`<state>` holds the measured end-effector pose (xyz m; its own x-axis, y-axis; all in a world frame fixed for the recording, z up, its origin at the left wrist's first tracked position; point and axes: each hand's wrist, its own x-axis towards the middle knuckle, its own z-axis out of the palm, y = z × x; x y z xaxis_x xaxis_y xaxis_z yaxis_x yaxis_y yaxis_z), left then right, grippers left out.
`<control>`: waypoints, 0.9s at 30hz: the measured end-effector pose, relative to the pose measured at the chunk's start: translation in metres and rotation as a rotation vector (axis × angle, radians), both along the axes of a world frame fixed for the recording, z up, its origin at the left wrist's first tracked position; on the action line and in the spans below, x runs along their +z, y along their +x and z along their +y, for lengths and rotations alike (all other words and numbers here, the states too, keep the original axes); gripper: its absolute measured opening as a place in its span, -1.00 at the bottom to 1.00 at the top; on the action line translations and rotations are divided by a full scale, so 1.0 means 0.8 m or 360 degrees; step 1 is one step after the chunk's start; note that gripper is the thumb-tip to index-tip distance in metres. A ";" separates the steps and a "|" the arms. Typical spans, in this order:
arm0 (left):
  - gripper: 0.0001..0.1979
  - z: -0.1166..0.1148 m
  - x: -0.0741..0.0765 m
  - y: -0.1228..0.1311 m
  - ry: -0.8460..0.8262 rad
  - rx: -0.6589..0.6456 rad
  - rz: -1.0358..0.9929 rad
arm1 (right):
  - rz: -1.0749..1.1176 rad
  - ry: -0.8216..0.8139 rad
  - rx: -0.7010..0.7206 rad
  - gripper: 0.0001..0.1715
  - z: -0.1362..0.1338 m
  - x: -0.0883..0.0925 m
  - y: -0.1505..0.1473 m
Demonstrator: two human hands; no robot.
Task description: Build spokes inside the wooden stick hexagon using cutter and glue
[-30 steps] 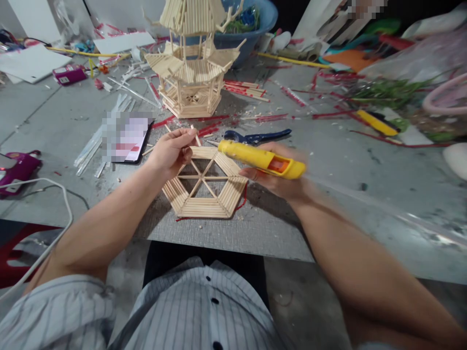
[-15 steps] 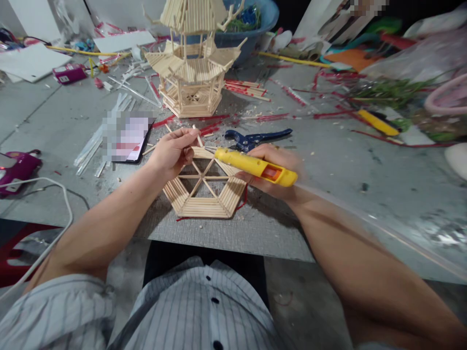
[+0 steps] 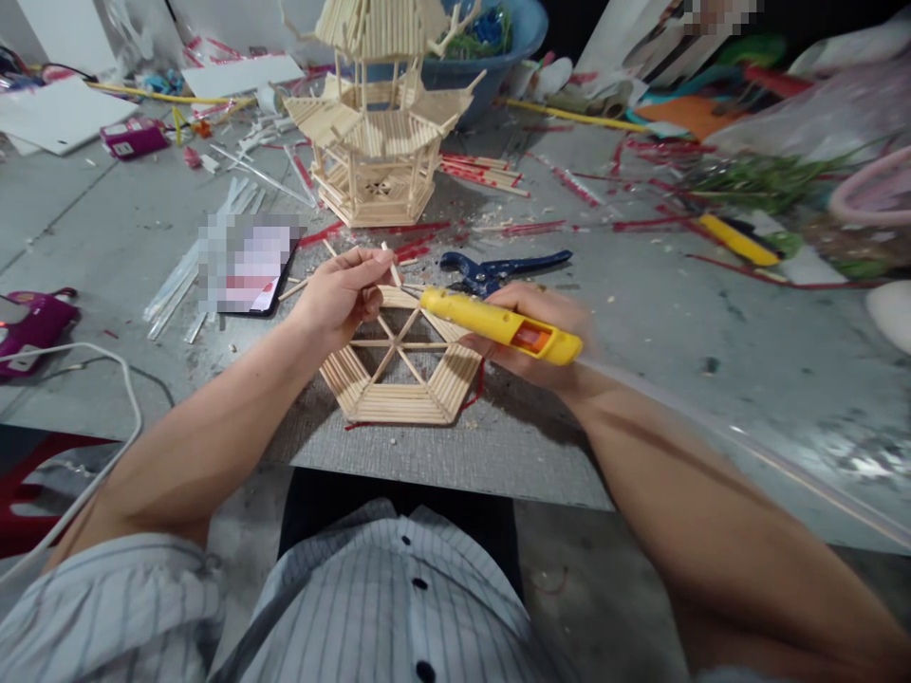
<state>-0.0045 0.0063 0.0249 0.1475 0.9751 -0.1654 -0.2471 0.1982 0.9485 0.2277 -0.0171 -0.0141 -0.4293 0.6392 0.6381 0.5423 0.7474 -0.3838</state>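
Left hand (image 3: pixel 343 292) pinches a short wooden stick (image 3: pixel 393 267); right hand (image 3: pixel 548 306) grips a yellow glue gun (image 3: pixel 474 318) — nozzle just beside the stick — over the hexagonal stick panel (image 3: pixel 402 405), centre of the frame.

Near the front edge of the table (image 3: pixel 676 294), the hexagonal frame (image 3: pixel 402 405) looks like matt wood, the glue gun (image 3: pixel 470 315) smooth plastic; toward the far edge, the basin (image 3: pixel 525 46) smooth plastic.

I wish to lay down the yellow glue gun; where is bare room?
The table is mostly bare between the blue pliers and yellow-handled tool, and between the near purple device and glue sticks. Crowded: behind the hexagonal stick frame, around the pagoda.
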 end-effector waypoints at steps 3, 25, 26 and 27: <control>-0.79 0.000 0.001 0.000 0.0002 -0.0006 -0.0013 | -0.0010 0.0014 -0.0004 -0.76 -0.001 0.001 -0.001; -0.80 0.000 0.001 0.000 -0.0004 -0.0025 -0.0036 | -0.0019 0.0123 0.0026 -0.77 -0.004 0.006 -0.002; -0.80 0.000 0.001 0.000 -0.0002 -0.0030 -0.0041 | -0.0019 0.0114 0.0027 -0.77 -0.004 0.006 -0.002; -0.80 0.000 0.001 -0.001 0.0001 -0.0033 -0.0046 | -0.0021 0.0100 0.0024 -0.77 -0.004 0.006 -0.003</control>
